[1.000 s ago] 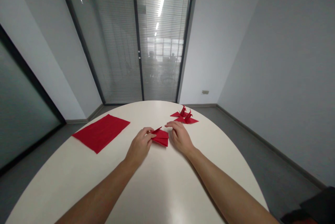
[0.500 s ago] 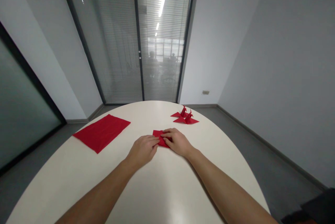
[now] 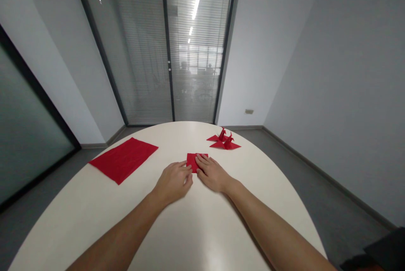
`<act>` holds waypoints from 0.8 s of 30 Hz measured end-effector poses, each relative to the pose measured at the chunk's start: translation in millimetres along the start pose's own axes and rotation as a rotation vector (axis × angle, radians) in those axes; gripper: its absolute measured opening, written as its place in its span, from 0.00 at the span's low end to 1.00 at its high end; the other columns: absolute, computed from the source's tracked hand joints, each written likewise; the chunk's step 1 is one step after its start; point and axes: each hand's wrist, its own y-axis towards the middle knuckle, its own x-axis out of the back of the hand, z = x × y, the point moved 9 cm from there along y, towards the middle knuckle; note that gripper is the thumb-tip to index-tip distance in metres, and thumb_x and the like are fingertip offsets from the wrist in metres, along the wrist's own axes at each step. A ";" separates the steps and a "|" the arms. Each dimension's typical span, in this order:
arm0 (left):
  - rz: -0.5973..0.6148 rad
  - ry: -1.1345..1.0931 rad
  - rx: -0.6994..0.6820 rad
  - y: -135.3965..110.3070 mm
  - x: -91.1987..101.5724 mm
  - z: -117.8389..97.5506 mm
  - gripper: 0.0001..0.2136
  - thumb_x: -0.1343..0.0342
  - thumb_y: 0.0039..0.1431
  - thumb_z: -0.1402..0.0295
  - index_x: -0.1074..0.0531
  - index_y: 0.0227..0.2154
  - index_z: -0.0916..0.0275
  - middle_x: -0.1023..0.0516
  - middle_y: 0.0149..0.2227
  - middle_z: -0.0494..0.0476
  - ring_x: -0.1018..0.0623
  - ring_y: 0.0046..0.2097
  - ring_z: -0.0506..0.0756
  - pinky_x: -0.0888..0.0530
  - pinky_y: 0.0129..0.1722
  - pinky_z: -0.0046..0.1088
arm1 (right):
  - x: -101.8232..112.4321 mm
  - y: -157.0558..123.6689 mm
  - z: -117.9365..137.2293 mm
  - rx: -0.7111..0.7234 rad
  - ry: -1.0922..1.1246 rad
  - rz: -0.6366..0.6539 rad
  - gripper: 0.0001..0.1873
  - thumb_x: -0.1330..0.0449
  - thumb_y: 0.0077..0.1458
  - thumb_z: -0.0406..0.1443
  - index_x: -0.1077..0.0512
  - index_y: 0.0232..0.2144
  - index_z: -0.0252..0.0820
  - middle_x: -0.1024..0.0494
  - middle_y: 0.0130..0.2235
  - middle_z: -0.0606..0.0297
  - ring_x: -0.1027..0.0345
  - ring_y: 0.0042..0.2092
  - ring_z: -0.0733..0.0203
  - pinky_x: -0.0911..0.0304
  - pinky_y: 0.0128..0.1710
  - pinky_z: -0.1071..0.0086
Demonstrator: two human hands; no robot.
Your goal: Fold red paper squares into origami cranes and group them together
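A small folded square of red paper [image 3: 191, 160] lies on the table between my two hands. My left hand [image 3: 175, 181] is at its left edge, fingers curled and fingertips holding that edge. My right hand [image 3: 213, 174] lies over the right part of the paper, its fingers stretched out flat and pressing on it. The part of the paper beneath the right fingers is hidden.
The round white table [image 3: 186, 228] carries a large red paper sheet [image 3: 125, 159] at left. Two folded red paper cranes, a nearer crane [image 3: 226, 144] and a farther crane [image 3: 219, 137], stand at the back right. Beyond is a glass partition [image 3: 139, 51].
The folded paper has turned to lie squarer and slightly farther away. My right hand has gone from bent fingers to flat on it. My left hand stays at the left edge.
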 end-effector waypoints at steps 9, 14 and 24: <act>-0.106 -0.001 0.032 -0.4 14.7 2.3 0.14 0.52 0.64 0.72 0.20 0.39 0.62 0.17 0.41 0.62 0.19 0.44 0.60 0.24 0.49 0.41 | 6.9 -0.2 1.6 0.017 0.034 -0.043 0.28 0.50 0.64 0.35 0.38 0.65 0.32 0.40 0.67 0.46 0.48 0.69 0.44 0.50 0.67 0.45; -0.087 -0.027 0.032 -0.4 9.0 4.0 0.14 0.51 0.63 0.72 0.19 0.39 0.60 0.17 0.42 0.60 0.20 0.44 0.59 0.24 0.50 0.40 | 20.3 -0.7 4.3 0.026 0.103 -0.140 0.32 0.45 0.61 0.34 0.43 0.66 0.33 0.36 0.65 0.45 0.40 0.65 0.47 0.43 0.64 0.50; -0.055 0.041 0.059 -1.3 5.0 5.5 0.13 0.50 0.64 0.71 0.19 0.40 0.59 0.17 0.44 0.58 0.20 0.45 0.59 0.24 0.48 0.40 | 42.7 0.7 7.2 0.051 0.045 -0.271 0.15 0.40 0.57 0.31 0.24 0.47 0.43 0.22 0.46 0.58 0.29 0.48 0.53 0.35 0.51 0.60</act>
